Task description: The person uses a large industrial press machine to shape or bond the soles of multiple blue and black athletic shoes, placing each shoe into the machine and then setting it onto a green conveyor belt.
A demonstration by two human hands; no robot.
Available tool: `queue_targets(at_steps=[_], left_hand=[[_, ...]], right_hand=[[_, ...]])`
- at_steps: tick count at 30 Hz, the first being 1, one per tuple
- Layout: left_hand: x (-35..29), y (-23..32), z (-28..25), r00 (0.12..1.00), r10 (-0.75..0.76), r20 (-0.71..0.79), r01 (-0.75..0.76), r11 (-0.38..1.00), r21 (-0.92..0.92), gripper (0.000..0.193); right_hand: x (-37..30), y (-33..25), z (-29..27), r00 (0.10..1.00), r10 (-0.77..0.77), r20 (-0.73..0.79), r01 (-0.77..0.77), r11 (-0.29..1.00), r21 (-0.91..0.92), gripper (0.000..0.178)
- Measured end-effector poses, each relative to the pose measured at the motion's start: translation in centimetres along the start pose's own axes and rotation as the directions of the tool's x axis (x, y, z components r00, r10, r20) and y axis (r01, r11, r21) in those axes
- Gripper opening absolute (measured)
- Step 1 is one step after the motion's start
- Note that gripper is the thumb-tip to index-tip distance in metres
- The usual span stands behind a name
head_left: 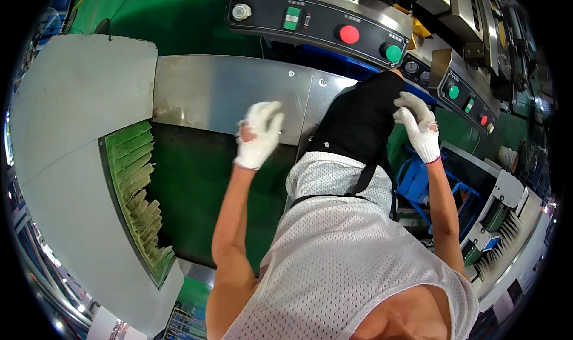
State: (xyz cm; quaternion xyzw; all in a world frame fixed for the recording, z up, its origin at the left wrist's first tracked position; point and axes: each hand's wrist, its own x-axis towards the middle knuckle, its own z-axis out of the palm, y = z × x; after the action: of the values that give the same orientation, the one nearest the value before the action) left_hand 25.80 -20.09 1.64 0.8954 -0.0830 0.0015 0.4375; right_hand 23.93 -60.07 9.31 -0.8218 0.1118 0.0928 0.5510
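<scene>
My left hand (259, 134), in a white knit glove with some skin bare near the thumb, is raised over the near side of a metal side rail (209, 92) and a dark green conveyor belt (191, 191). Its fingers are loosely bent and apart, and it holds nothing. On the other side of my black apron (358, 119) is my right hand (421, 125), also gloved in white. The fingers there curve forward with gaps between them, and nothing shows in them. A black control panel (322, 23) with red and green buttons lies beyond both hands.
A grey machine housing (77, 101) with a green strip curtain (134, 191) stands on the left. At far right is a second button panel (468, 101). A blue plastic stool-like frame (415, 179) and another belt machine (495, 220) with a dark strip curtain are at right.
</scene>
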Motion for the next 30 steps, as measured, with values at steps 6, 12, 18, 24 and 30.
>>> queue_targets(at_steps=[6,12,18,24,30], left_hand=[[-7.0,-16.7,-19.1,0.850,-0.313,-0.424,0.463,0.828,0.316,0.051],[-19.0,-24.6,-29.9,0.238,-0.519,-0.821,0.966,0.213,0.146,0.068],[-22.6,-29.0,-22.1,0.390,-0.636,-0.666,0.921,0.288,0.264,0.060],[-12.7,-16.8,-11.8,0.736,-0.456,-0.500,0.645,0.696,0.315,0.052],[-0.1,-3.3,-7.6,0.931,-0.052,-0.361,0.013,0.994,-0.110,0.047]], right_hand=[[2.6,-3.8,2.8,0.974,-0.073,0.213,0.119,0.970,-0.212,0.033],[2.5,-4.6,3.8,0.982,-0.013,0.189,0.054,0.977,-0.209,0.034],[1.3,-4.8,5.8,0.983,0.041,0.181,-0.006,0.982,-0.188,0.028],[1.3,-6.5,6.0,0.964,-0.148,0.221,0.219,0.914,-0.343,0.021],[-1.2,-7.7,4.1,0.992,-0.078,0.104,0.104,0.955,-0.277,0.037]])
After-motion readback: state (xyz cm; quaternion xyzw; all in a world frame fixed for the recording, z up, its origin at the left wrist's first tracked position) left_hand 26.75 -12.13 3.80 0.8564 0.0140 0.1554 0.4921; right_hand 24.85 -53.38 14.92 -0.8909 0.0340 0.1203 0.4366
